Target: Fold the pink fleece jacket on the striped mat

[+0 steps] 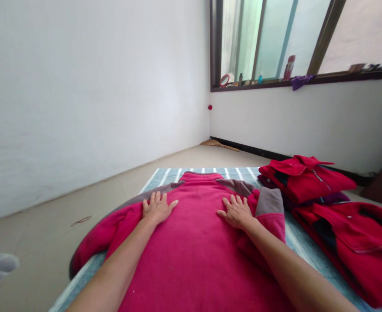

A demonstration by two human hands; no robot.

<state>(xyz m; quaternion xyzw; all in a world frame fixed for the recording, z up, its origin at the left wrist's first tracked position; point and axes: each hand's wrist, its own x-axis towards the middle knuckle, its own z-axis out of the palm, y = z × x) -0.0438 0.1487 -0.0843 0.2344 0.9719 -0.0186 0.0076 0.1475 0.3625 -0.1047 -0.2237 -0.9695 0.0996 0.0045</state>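
A pink fleece jacket (pixel 191 242) with grey shoulder panels lies spread back side up, its collar at the far end. My left hand (pixel 158 208) rests flat on its left shoulder area, fingers spread. On the right shoulder area my right hand (pixel 236 211) lies flat too, fingers apart. The jacket's left sleeve hangs out over the left edge of the surface. Near my right hand the right sleeve (pixel 270 212) is bunched and folded over, showing its grey patch.
The jacket lies on a blue-and-white striped cloth (pixel 168 174). To the right are folded red garments (pixel 304 177), with another red jacket (pixel 366 242) closer. A windowsill (pixel 259 85) at the back holds a red bottle (pixel 288 68) and a purple cloth (pixel 301 81). White wall (pixel 96 86) stands left.
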